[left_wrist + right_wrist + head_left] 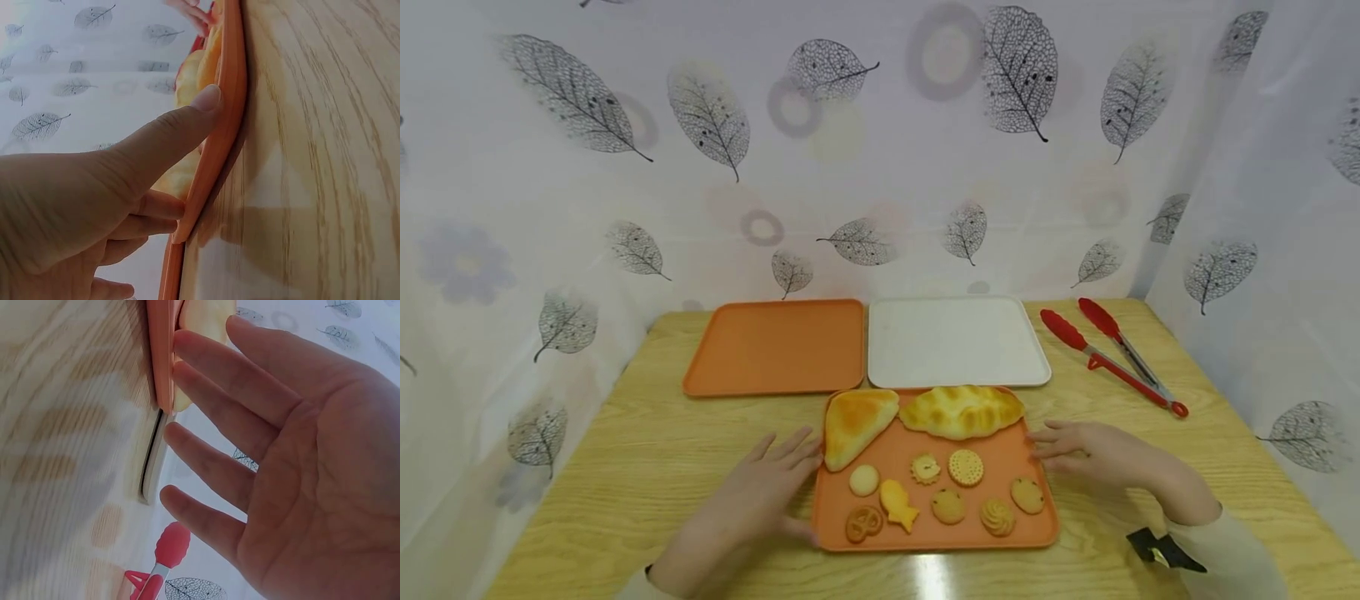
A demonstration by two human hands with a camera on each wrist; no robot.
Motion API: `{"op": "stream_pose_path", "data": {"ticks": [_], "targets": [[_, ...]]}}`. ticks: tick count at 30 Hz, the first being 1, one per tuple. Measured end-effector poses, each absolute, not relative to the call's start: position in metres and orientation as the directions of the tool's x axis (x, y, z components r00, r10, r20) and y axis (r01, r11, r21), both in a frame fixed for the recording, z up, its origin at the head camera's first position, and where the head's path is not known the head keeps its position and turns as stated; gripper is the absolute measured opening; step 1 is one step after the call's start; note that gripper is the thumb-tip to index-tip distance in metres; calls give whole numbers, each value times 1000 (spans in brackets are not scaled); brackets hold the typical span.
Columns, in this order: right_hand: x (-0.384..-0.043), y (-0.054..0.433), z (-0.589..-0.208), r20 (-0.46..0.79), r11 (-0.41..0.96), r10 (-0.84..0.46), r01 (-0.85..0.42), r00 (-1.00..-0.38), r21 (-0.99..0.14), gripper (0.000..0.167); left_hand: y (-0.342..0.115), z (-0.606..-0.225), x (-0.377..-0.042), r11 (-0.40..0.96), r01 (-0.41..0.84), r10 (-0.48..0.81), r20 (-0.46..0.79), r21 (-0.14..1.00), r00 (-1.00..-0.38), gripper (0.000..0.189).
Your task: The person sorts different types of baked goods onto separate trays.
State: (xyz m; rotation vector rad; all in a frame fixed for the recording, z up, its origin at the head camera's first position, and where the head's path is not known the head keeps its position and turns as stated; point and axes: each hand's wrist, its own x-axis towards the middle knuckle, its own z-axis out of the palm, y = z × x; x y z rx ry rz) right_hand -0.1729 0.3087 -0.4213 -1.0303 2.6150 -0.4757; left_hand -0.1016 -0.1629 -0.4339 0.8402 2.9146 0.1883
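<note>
An orange tray (940, 540) lies at the front of the table, bearing a triangular pastry (857, 425), a long ridged loaf (962, 412) and several small cookies. Among these are a pretzel (864, 524) and a yellow fish-shaped cookie (895, 502). My left hand (748, 496) is at the tray's left side; in the left wrist view its extended thumb (181, 122) overlaps the orange rim. On the opposite side, my right hand (1097, 454) has its fingers spread and straight, two fingertips (184, 344) right at the rim. Neither hand grips anything.
Behind stand a second orange tray (778, 346) on the left and a white tray (955, 342) on the right, side by side. Red-tipped tongs (1123, 367) lie spread at the back right. A leaf-patterned cloth (880, 167) hangs behind and beside the wooden table (647, 433).
</note>
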Motion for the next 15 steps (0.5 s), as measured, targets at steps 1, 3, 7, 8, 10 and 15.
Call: {"op": "stream_pose_path", "data": {"ticks": [1,3,7,8,10,15], "targets": [[-174,311,-421,-143,687,-700,-603,-700,-406,33,-161,-433,-102,838,525,538,-64,147,-841,106],[-176,315,-420,-136,679,-704,-606,-697,-413,34,-159,-433,-104,839,524,538,-78,144,-839,106],[-181,323,-415,-93,682,-691,-604,-716,-412,36,-156,-432,-106,841,524,537,-91,135,-838,106],[-183,326,-413,-78,687,-682,-600,-727,-411,37,-156,-432,-106,841,525,537,-91,127,-839,106],[-187,330,-408,-72,712,-646,-565,-760,-417,40,-155,-430,-106,841,528,539,-84,121,-838,106],[-202,343,-396,-63,770,-546,-470,-836,-432,46,-153,-427,-107,838,527,541,-88,138,-837,105]]}}
